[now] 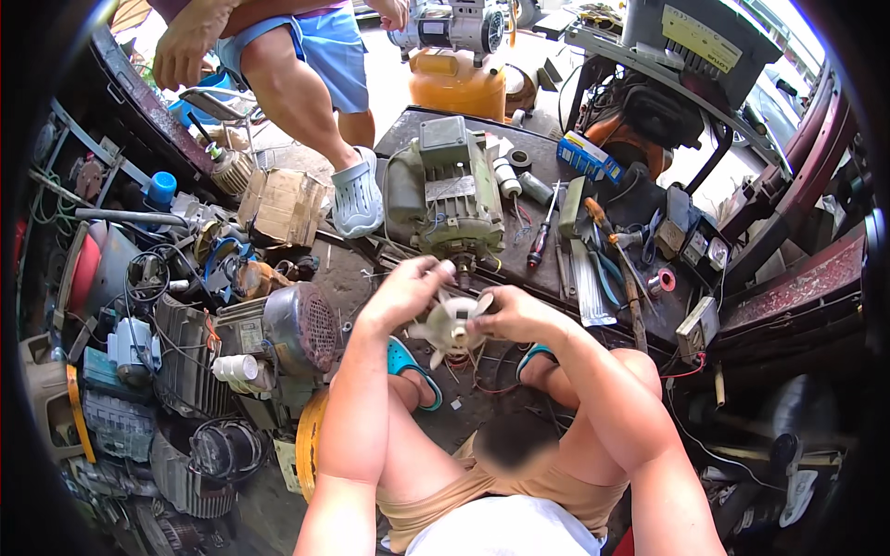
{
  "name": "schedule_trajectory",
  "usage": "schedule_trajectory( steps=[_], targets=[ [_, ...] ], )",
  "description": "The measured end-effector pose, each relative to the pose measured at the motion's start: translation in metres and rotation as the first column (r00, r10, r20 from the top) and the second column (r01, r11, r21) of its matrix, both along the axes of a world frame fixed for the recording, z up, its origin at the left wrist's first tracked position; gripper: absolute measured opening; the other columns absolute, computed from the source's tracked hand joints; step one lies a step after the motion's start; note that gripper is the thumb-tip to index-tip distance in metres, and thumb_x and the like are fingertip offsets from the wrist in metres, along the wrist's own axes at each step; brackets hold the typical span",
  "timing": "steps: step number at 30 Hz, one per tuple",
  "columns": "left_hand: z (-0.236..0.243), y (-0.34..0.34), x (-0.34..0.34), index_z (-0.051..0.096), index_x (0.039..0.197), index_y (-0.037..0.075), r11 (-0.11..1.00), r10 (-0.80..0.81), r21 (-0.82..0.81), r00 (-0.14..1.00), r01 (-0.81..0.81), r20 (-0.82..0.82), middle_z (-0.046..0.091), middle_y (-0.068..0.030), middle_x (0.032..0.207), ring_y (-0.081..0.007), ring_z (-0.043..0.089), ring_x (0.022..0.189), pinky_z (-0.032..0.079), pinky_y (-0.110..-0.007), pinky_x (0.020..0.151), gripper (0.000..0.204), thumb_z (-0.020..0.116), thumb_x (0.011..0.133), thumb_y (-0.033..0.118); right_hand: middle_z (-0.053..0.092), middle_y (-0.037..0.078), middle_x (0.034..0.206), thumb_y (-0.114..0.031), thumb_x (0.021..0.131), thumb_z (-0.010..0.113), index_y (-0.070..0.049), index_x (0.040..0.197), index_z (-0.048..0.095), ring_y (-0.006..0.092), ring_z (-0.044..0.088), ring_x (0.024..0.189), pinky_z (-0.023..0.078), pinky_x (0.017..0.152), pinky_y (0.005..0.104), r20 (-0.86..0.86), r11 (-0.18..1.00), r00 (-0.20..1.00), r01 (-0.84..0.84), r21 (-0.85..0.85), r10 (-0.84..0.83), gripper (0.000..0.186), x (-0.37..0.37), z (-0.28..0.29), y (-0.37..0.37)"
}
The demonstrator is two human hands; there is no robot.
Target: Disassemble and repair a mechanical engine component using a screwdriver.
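A green electric motor (pixel 443 190) lies on the dark bench top (pixel 542 278), its shaft end (pixel 464 259) toward me. Just below that end, my right hand (pixel 505 312) grips a cream plastic fan (pixel 445 329) with several blades and a central hub. My left hand (pixel 417 292) is raised at the fan's upper left, near the shaft, its fingers curled; whatever they hold is too small to name. Screwdrivers (pixel 538 246), blue-handled pliers (pixel 604 278) and a bundle of pale rods (pixel 591 287) lie to the right of the motor.
Another person's leg (pixel 306 102) in a clog stands beside the motor. Motors and wires (pixel 190 352) crowd my left, with a cardboard box (pixel 278 208). An orange compressor (pixel 454 83) stands behind. A red metal frame (pixel 807 296) and wired box (pixel 695 329) are at my right.
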State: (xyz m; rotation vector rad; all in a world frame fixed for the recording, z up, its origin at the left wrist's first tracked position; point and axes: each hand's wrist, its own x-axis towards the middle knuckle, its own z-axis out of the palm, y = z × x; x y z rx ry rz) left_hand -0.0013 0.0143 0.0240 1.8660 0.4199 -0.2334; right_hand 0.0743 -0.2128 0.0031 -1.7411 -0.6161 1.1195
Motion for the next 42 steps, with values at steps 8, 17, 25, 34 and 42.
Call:
schedule_trajectory(
  steps=[8,17,25,34,42],
  targets=[
    [-0.002,0.015,-0.012,0.051,0.146,-0.003,0.967,-0.251,0.055,0.968,0.250,0.009,0.071,-0.0123,0.119,-0.0162,0.068,0.101,0.056,-0.033,0.086,0.075,0.083,0.090,0.035,0.066,0.003,0.077,-0.026,0.096,0.076,-0.002,0.097,0.073,0.0099,0.057,0.060,0.046,0.051,0.0284,-0.317,0.896,0.851,0.443,0.003,-0.419,0.024,0.011,-0.007,0.003],
    [-0.002,-0.004,0.005,0.060,0.124,-0.004,0.933,-0.042,0.358,0.999,0.027,0.033,0.072,-0.0254,0.118,-0.0402,0.071,0.111,0.054,-0.046,0.095,0.060,0.083,0.086,0.036,0.072,0.011,0.111,-0.012,0.096,0.072,-0.002,0.131,0.055,0.0219,0.072,0.099,0.064,0.077,0.0377,-0.368,0.846,0.780,0.531,-0.037,-0.506,0.040,0.007,-0.033,0.012],
    [-0.012,-0.018,-0.007,0.062,0.117,0.006,0.783,-0.182,0.622,0.951,-0.014,0.250,0.070,-0.0197,0.114,-0.0410,0.068,0.106,0.054,-0.049,0.090,0.045,0.082,0.085,0.030,0.075,0.021,0.114,-0.019,0.086,0.076,0.000,0.123,0.067,0.0355,0.072,0.107,0.054,0.095,0.0428,0.230,0.899,0.872,0.437,0.032,-0.432,0.042,0.005,-0.071,0.018],
    [-0.004,-0.022,-0.011,0.059,0.122,0.013,0.640,-0.296,0.768,0.910,-0.039,0.292,0.070,-0.0116,0.110,-0.0382,0.070,0.102,0.056,-0.050,0.084,0.041,0.078,0.090,0.030,0.074,0.023,0.117,-0.039,0.087,0.076,-0.008,0.125,0.071,0.0400,0.070,0.114,0.056,0.097,0.0490,0.573,0.915,0.814,0.150,-0.374,0.101,0.050,0.023,-0.007,-0.012],
    [0.009,-0.018,-0.006,0.059,0.116,0.012,0.483,-0.516,0.875,0.818,0.031,0.255,0.068,-0.0102,0.102,-0.0343,0.071,0.096,0.058,-0.047,0.078,0.036,0.078,0.088,0.026,0.074,0.024,0.121,-0.027,0.087,0.067,0.001,0.114,0.076,0.0368,0.072,0.114,0.058,0.098,0.0484,0.614,0.496,0.776,0.479,-0.724,0.147,0.040,0.080,0.050,-0.167]
  ],
)
